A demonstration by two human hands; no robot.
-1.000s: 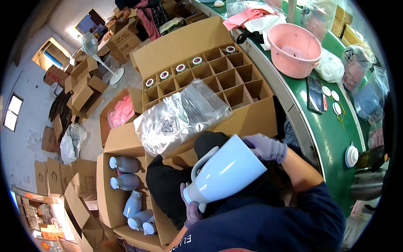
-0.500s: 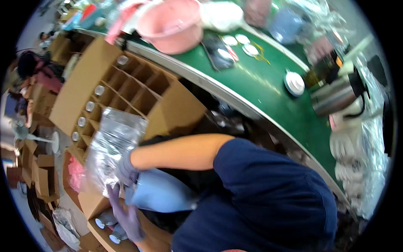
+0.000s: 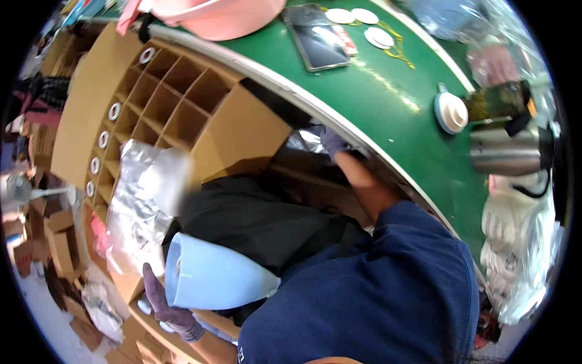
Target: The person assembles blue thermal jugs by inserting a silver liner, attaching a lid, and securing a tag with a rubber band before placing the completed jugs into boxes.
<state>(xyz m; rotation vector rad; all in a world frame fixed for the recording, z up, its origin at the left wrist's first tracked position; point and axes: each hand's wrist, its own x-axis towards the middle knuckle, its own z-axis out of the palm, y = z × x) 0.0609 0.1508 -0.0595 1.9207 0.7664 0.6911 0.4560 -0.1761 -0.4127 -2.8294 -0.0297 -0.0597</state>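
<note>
One blue jug (image 3: 221,276) | left hand (image 3: 174,315) spread alongside | right hand (image 3: 332,143): grip unclear | bag (image 3: 132,209) overlaps carton (image 3: 242,130)

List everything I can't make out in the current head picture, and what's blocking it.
All in the head view:
Right hand: its fingertips and whatever they touch, obscured by shadow and clutter beside the green table.
Clear plastic bag: part lost behind a pale, blurred patch.
Light-blue jug: its underside, hidden by its own body.
Carton: contents mostly covered by the left hand and forearm.
Pink basin: top cut off by the upper edge.
</note>
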